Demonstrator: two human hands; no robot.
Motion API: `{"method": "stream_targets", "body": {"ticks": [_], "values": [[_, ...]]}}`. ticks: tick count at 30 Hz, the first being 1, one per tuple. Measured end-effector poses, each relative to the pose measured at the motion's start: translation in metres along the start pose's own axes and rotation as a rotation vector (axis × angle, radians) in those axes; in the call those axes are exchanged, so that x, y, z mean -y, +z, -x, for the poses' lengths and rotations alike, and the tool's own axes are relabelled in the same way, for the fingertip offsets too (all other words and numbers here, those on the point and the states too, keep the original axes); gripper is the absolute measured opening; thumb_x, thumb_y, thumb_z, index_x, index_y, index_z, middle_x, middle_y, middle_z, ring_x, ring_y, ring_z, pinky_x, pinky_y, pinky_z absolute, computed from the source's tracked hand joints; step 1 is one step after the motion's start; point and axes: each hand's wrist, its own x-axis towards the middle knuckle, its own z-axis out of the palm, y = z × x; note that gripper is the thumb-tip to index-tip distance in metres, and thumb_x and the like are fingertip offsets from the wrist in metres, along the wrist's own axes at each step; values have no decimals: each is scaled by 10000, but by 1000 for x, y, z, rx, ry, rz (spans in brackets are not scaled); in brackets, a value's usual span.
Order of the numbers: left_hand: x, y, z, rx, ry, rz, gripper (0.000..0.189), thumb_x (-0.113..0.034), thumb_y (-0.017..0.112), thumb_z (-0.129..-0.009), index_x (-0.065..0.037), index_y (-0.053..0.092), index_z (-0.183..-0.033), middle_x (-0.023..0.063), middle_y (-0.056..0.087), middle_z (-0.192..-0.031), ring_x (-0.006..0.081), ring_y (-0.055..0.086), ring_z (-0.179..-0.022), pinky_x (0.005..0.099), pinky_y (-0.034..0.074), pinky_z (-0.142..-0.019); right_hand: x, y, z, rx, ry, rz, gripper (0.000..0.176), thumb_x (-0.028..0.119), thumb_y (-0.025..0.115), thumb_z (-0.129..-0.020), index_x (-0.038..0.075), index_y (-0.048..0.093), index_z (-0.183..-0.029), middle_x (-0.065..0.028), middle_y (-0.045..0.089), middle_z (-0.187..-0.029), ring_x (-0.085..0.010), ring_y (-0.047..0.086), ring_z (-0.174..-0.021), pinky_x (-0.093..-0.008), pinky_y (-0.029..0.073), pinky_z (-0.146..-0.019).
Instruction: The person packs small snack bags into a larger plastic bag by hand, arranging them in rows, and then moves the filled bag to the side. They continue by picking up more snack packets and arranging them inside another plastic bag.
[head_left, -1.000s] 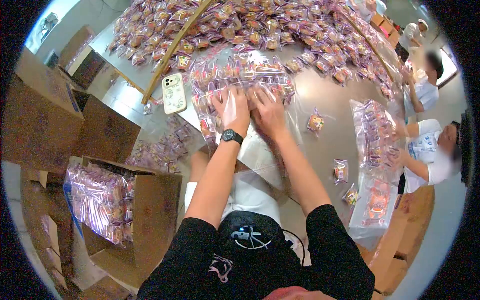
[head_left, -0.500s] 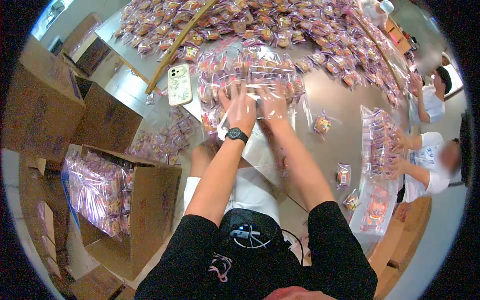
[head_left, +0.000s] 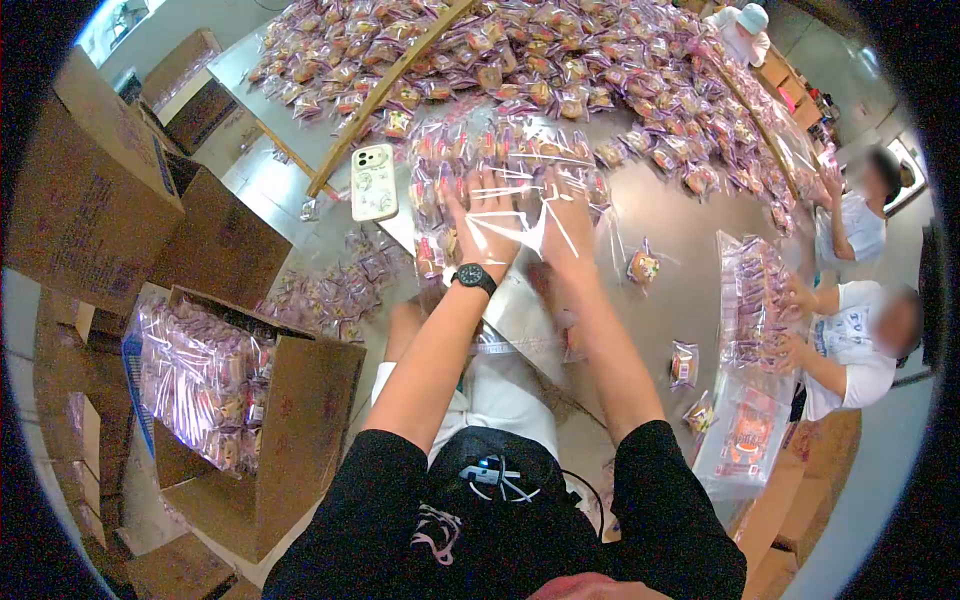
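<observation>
Grey steel table (head_left: 685,225) beside stacked cardboard boxes (head_left: 100,200).

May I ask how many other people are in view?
3: a capped person at the far end, a second person midway down the right side, a third person nearer; others may be hidden.
</observation>
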Motion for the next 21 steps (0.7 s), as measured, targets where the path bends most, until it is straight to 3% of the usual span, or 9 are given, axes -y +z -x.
{"method": "stream_targets", "body": {"ticks": [1, 5, 9, 12, 16, 17, 18, 20, 21], "values": [[3, -12, 0, 118, -4, 43, 692, -355, 591, -912, -64, 427, -1518, 156, 420, -1582, 343, 324, -1501, 710, 136, -1171, 6, -12, 5, 7, 87, -43, 742, 149, 664, -795, -33, 431, -1476, -221, 474, -1510, -409, 444, -1384, -537, 306, -1186], [-7, -7, 0, 68, 11, -93, 621, -319, 586, -934, -199, 436, -1525, 142, 429, -1576, 353, 358, -1472, 784, 166, -1100, -7, 8, 3, 125, 142, -208, 667, 162, 686, -841, -31, 473, -1443, -249, 541, -1437, -403, 474, -1376, -496, 321, -1200], [-16, -3, -5, -78, 70, -19, 495, -184, 542, -953, -217, 516, -1446, 101, 530, -1458, 326, 456, -1373, 783, 250, -1033, -15, 11, 10, 80, 178, -324, 626, 154, 687, -862, -20, 491, -1430, -235, 541, -1442, -398, 470, -1382, -469, 377, -1168], [-11, 16, -8, -80, 109, 19, 442, -214, 560, -948, -216, 558, -1390, 76, 545, -1427, 319, 484, -1331, 795, 242, -1028, -11, 1, 9, -5, 140, -335, 600, 152, 685, -868, -12, 506, -1417, -220, 527, -1459, -396, 469, -1381, -471, 383, -1163], [-10, 15, -8, 50, 69, 107, 436, -361, 529, -957, -244, 568, -1375, 64, 488, -1521, 329, 421, -1431, 828, 115, -1076, -33, 19, 18, -18, 72, -143, 627, 205, 728, -833, 4, 537, -1396, -212, 543, -1433, -385, 515, -1321, -480, 391, -1148], [-8, 37, -5, -22, 97, 101, 464, -396, 492, -971, -246, 543, -1407, 63, 409, -1602, 336, 369, -1480, 821, 58, -1097, -34, 19, 18, -32, 41, -108, 642, 214, 741, -816, 15, 545, -1393, -217, 557, -1414, -382, 535, -1293, -482, 403, -1135], [-7, 39, -6, 84, 69, 142, 483, -417, 467, -989, -258, 510, -1444, 48, 347, -1647, 331, 325, -1508, 812, 56, -1102, -28, 3, 14, 43, 60, -91, 638, 209, 744, -806, 23, 555, -1386, -217, 567, -1398, -384, 543, -1276, -486, 412, -1122], [-5, 42, -3, -152, 85, 240, 390, -250, 505, -972, -236, 618, -1345, 47, 532, -1489, 325, 425, -1407, 812, 188, -1068, -15, -21, 1, 179, 92, -63, 631, 197, 750, -787, 38, 575, -1372, -215, 587, -1365, -386, 559, -1242, -493, 431, -1096], [-4, 41, -4, -67, 90, 178, 404, -261, 505, -976, -241, 597, -1369, 42, 513, -1509, 318, 398, -1432, 814, 182, -1068, -9, -10, 4, 153, 180, -38, 617, 186, 755, -777, 51, 594, -1357, -197, 612, -1321, -397, 566, -1213, -499, 460, -1052]]}}
